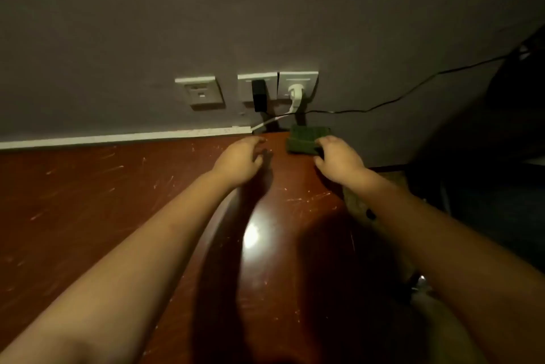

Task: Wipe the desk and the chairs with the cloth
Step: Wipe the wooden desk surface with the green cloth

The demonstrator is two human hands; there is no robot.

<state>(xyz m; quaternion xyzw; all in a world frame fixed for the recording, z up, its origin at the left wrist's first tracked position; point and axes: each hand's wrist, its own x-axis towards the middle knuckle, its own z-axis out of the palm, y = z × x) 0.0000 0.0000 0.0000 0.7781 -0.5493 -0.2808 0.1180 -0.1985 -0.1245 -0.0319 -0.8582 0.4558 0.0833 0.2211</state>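
Two bare forearms (132, 260) reach up from the bottom edge toward the middle of the frame. Beneath them one reddish-brown worktop (88, 201) fills the lower half, glossy and heavily scratched, so a wipe should glide over it with little drag. One grey wall (265, 9) takes the upper half, met by a pale strip (118, 137) along the worktop's back edge. One dark shape (486, 157) fills the right side; I cannot tell whether it is a chair, so no chair can be counted. Of the two hands, the left hand (240, 161) lies at centre with its fingers loosely spread and holds nothing. The right hand (339, 161), just right of centre, bends its fingers onto the near right corner of the cloth (305, 141); whether they have closed round it I cannot tell. That single green cloth lies folded into a thick pad at the worktop's far edge, against the wall. It looks soft, light and limp, and probably sags if lifted by a corner, so a flat palm on top or a grasp across the fold should suit it best. Three sockets (200, 92) sit in a row on the wall above it: one bare, one with a black adapter (259, 95), one with a white plug (295, 92). Two leads run close by, a black cable (413, 92) going off to the upper right and a white cable (271, 121) trailing left, near enough to snag.
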